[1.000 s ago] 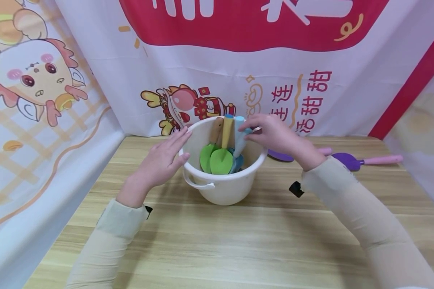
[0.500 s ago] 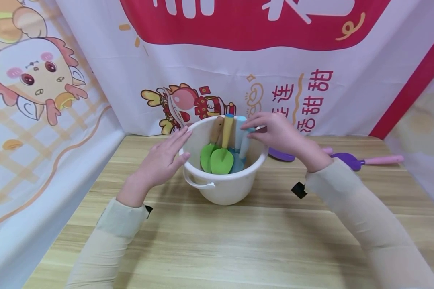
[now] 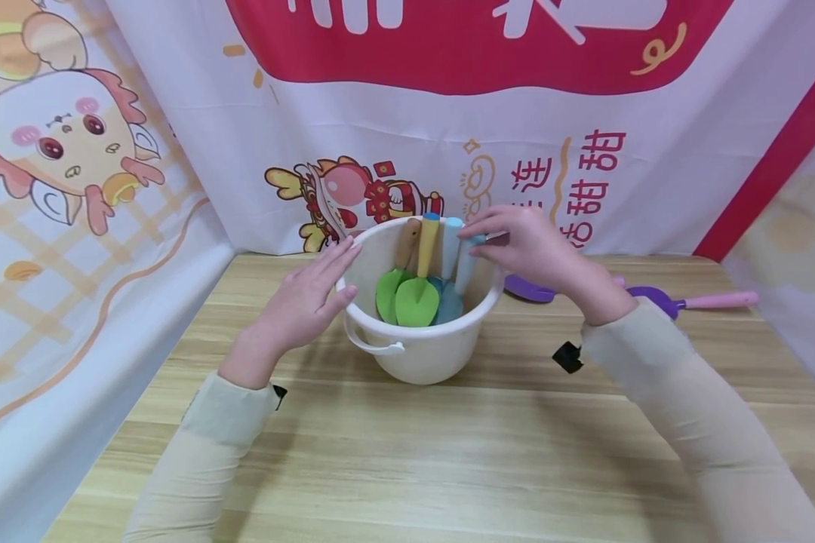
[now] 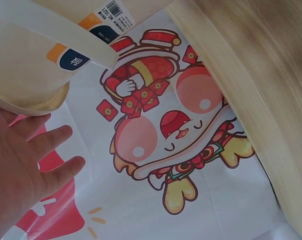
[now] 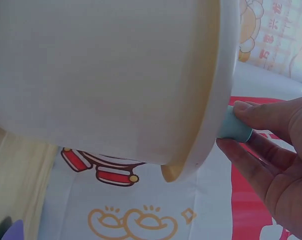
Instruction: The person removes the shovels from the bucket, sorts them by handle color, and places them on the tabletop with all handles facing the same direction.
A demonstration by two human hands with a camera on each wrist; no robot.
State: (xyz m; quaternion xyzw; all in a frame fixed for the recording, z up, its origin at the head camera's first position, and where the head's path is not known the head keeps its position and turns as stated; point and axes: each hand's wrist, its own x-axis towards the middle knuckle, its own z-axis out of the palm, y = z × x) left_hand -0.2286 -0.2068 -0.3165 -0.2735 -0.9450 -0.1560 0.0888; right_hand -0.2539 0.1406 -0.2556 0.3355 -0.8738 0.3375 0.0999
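A white bucket (image 3: 424, 363) stands upright on the table, its handle hanging down at the near left. My left hand (image 3: 311, 298) rests on the left part of its rim with fingers extended; in the left wrist view, the fingers (image 4: 58, 137) are beside the rim. Over the right side, my right hand (image 3: 533, 245) pinches the light blue handle of a small blue garden trowel (image 3: 451, 304), blade down in the bucket. The right wrist view shows thumb and fingers around the handle's end (image 5: 235, 126). Another light blue handle (image 3: 450, 245) and two green trowels (image 3: 417, 304) share the bucket.
Right of the bucket, a purple tool (image 3: 530, 289) lies partly behind my right hand. Farther right is another purple tool (image 3: 655, 298) with a pink handle. A printed cloth (image 3: 231, 173) hangs behind the wooden table (image 3: 407, 460).
My right hand has shifted slightly right with the blue trowel, so its handle stands farther from the other light blue one. My left hand has stayed on the rim.
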